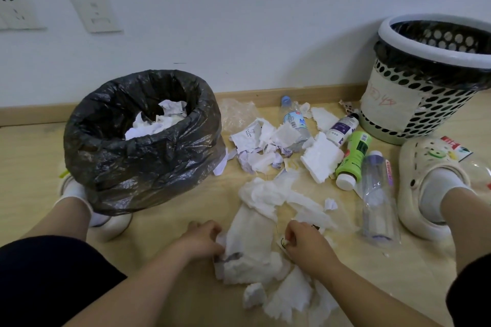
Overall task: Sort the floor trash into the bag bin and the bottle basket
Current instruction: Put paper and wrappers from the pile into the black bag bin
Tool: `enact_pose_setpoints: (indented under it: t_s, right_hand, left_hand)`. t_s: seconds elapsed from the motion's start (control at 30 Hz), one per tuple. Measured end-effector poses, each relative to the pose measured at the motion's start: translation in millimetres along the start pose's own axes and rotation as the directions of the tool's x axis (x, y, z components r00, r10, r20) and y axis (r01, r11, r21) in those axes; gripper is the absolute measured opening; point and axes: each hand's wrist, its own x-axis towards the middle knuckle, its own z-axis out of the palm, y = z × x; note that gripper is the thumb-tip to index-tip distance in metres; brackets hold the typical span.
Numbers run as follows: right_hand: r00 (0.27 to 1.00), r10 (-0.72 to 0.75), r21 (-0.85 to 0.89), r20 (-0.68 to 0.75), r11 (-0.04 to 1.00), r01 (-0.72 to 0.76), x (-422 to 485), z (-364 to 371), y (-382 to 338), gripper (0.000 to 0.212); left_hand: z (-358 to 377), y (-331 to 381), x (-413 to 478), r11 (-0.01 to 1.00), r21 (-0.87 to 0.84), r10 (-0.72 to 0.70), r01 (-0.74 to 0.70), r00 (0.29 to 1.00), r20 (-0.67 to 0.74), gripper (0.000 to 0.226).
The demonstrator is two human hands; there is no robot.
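White tissue and paper scraps [255, 236] lie spread on the floor in front of me. My left hand [203, 240] pinches the left edge of the big tissue wad. My right hand [305, 244] is closed on a small printed wrapper [283, 243] at the wad's right side. The bin lined with a black bag [143, 146] stands at the left, with crumpled paper inside. The perforated white basket [422, 74] stands at the far right by the wall. A clear bottle [377, 199], a green bottle [353, 159], a white-purple bottle [342, 127] and a water bottle [295, 122] lie between them.
Foam chunks [321, 159] and torn paper [255, 141] lie among the bottles. My feet in pale clogs rest at the right [425, 186] and behind the bag bin [111, 223]. A red-white carton [457, 148] lies by the basket. The wall and skirting board close the back.
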Motion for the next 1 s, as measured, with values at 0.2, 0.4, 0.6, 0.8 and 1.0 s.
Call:
enact_pose_setpoints:
  t_s: [0.2,0.4,0.6,0.8,1.0]
  right_hand:
    - [0.994,-0.1,-0.16,0.039,0.982,0.105,-0.4,8.3,-2.1,0.035]
    - [0.989,-0.14,-0.197,0.039,0.97,0.145,-1.0,10.3,-6.3,0.04]
    - [0.985,-0.135,-0.127,-0.104,0.984,0.122,-5.2,-3.7,-13.7,0.01]
    - [0.987,-0.029,0.321,-0.159,0.944,0.08,-6.2,-24.6,-27.6,0.03]
    - [0.98,0.171,0.73,-0.102,0.683,-0.044,-5.3,-35.0,-32.2,0.023]
  left_hand:
    - [18.3,20.4,-5.7,0.976,0.077,0.196,-0.203,0.977,0.081,0.062]
    - [29.8,29.6,-5.6,0.989,0.079,0.13,-0.123,0.986,-0.1,0.018]
    - [10.8,21.2,-4.6,0.991,-0.088,0.083,-0.096,0.987,-0.141,0.021]
    - [-19.2,24.7,-12.9,0.975,-0.202,0.059,-0.095,0.982,-0.177,0.038]
    - [-34.0,29.9,-26.0,0.867,-0.468,-0.007,-0.172,0.934,-0.357,0.027]
